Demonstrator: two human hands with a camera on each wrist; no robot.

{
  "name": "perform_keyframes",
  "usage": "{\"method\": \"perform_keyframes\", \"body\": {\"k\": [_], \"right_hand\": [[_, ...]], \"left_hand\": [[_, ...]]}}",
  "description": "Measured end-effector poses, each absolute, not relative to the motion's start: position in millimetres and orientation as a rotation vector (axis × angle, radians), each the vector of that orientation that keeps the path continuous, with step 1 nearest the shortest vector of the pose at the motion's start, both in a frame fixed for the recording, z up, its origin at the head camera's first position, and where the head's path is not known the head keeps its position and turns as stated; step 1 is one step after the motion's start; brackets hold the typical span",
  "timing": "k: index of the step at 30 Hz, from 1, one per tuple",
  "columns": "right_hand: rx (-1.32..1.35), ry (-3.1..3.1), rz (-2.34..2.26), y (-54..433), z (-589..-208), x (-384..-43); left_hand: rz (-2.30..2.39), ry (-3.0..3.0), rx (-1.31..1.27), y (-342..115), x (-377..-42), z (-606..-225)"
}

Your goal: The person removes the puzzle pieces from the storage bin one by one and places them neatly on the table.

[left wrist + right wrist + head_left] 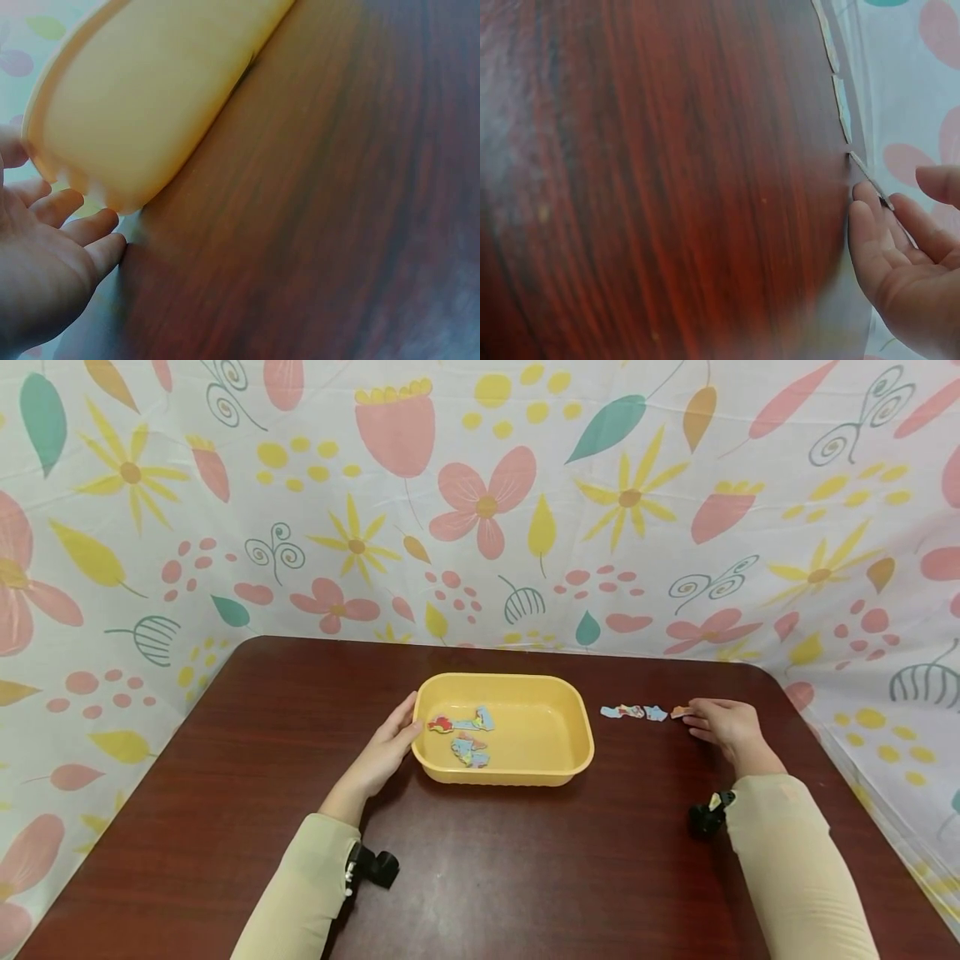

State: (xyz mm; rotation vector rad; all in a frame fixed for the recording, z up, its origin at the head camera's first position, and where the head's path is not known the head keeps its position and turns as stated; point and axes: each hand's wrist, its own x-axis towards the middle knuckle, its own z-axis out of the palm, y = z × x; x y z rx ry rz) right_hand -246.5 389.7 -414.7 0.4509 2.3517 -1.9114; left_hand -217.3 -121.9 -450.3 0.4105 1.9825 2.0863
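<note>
A yellow plastic basin (525, 768) stands on the table, and my left hand (390, 739) touches its left end. In the left wrist view the fingers (94, 225) lie loosely against its outer wall, the thumb at the rim. Several printed puzzle pieces (471, 749) lie inside at the left. Right of the basin, light-blue joined pieces (622, 712) and another blue piece (656, 713) form a row. At its right end my right hand (723, 725) pinches an orange-printed puzzle piece (681, 712), tilted up from the table in the right wrist view.
The dark brown wooden table (480, 860) has rounded far corners. A white cloth with printed flowers (487, 568) hangs behind it and along both sides. Black wrist cameras (375, 866) sit under both forearms.
</note>
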Motion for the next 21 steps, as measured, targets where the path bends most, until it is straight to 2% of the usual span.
{"method": "perform_keyframes", "body": {"k": [21], "right_hand": [[0.445, 2.462, -1.850, 395.4, -408.3, -238.3]], "left_hand": [[2.090, 1.986, 0.410, -121.0, -215.8, -451.7]]}}
